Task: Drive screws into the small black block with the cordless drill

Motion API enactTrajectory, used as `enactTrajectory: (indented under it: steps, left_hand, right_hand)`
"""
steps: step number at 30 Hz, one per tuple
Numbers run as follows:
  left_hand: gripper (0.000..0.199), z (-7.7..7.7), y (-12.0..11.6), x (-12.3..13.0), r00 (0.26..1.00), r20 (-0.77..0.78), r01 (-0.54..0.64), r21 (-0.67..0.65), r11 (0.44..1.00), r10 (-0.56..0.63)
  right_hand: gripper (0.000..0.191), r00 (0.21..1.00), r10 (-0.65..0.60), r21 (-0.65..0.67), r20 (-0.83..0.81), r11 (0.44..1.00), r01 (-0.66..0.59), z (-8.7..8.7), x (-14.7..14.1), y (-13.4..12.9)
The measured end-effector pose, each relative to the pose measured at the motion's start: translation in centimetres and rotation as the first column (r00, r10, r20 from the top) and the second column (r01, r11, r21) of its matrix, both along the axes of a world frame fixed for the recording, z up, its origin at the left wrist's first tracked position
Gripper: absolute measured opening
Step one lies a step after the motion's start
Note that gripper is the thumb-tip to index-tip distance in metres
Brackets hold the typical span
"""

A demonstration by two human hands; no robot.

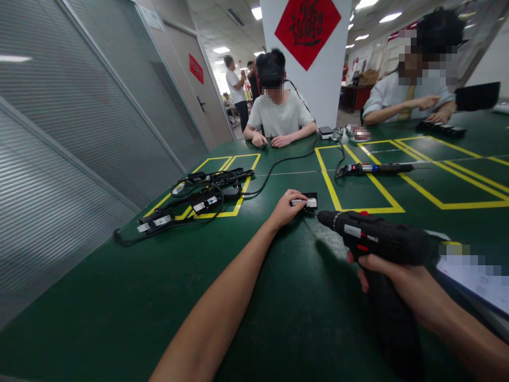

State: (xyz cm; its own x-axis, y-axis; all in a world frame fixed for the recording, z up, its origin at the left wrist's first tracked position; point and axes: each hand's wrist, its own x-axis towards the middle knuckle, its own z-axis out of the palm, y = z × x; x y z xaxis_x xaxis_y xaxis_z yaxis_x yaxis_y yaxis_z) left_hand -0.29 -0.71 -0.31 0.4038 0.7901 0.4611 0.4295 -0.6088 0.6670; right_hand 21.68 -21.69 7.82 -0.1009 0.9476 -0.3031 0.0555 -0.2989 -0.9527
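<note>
My right hand (392,268) is wrapped around the grip of a black cordless drill (382,236) with red buttons. The drill points left, and its thin bit ends close to a small black block with a white label (310,202) on the table. Whether the bit touches the block, I cannot tell. My left hand (288,206) presses the block from its left side, fingers closed over its edge. A ring shows on one finger. The underside of the block is hidden.
Black power adapters with cables (210,196) lie in a yellow-taped area on the left of the green table (159,297). A slim electric screwdriver (377,168) lies at the right, near a phone-like screen (473,276). Two people in headsets sit across; a cable crosses the tabletop.
</note>
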Motion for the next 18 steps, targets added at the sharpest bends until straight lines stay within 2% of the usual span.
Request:
enactTrajectory:
  steps: [9, 18]
  left_hand:
    - [0.023, 0.02, -0.17, -0.12, 1.0, -0.003, 0.007, -0.01, 1.0, -0.007]
    - [0.025, -0.11, -0.07, -0.17, 1.0, -0.001, 0.022, -0.016, 1.0, -0.022]
  right_hand:
    - [0.015, 1.0, 0.006, 0.017, 0.025, 1.0, -0.007, -0.53, 0.51, 0.05]
    - [0.016, 0.999, -0.009, 0.019, 0.035, 1.0, 0.009, -0.17, 0.05, 0.27]
